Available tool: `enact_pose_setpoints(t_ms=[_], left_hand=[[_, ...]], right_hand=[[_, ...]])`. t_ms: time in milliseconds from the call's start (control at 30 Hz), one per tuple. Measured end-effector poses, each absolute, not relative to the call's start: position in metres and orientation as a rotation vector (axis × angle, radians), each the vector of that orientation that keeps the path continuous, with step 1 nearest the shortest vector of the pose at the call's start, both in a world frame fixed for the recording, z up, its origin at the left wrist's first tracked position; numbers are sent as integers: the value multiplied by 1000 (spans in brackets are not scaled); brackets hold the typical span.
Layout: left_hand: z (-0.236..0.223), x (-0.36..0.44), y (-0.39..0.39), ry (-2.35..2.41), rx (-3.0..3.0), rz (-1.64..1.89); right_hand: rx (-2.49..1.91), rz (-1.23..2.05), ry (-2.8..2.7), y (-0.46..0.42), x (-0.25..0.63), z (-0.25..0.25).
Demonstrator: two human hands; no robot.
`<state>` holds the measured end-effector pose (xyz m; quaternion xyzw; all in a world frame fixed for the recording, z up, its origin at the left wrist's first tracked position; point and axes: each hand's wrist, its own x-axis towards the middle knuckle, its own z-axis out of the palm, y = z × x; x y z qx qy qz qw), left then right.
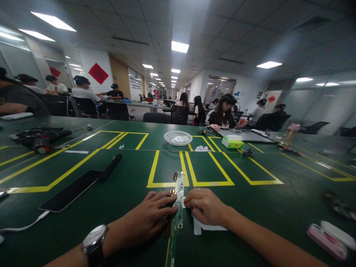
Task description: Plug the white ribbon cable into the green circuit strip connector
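Head view: narrow circuit board [181, 182] sits near edge-center of the green worktop [125, 174], long axis pointing away from the wearer, between both hands. Left hand [151, 215]: not closed, fingers extended, tips laid on the board's left side; can't tell what the thumb does. Right hand [205, 205]: fingers pinched together on a small white piece [184, 202] at the board's right edge. Gold flex strip [175, 176] at board's far left edge. White sheet [197, 227] partly under right hand. Black phone [71, 193] left of the left hand, white cable [30, 225] at its near end. White basket [178, 138] beyond the board, yellow-taped outlines between. Pink case [326, 241] far right, lid up.
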<state>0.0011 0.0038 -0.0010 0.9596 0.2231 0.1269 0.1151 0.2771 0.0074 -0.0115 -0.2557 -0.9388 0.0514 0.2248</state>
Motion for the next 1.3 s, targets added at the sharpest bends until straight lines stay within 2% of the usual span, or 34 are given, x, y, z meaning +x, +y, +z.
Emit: enact_pose_setpoints(t_ms=[467,633,800,1100,1300], left_hand=[[4,2,-2,639,2745,504],[3,4,-3,648,2726,523],[-14,2,3,817,2647,768],[-21,-1,8,910,2644,810],[-14,0,5,894,2658,767]], right_hand=[[-671,364,-2341,8,279,0],[-683,272,-2511,-2,268,11],[-712,174,-2691,-2,264,8],[-1483,-142,-2338,55,328,-11],[-1642,-209,-2341,58,331,-15]])
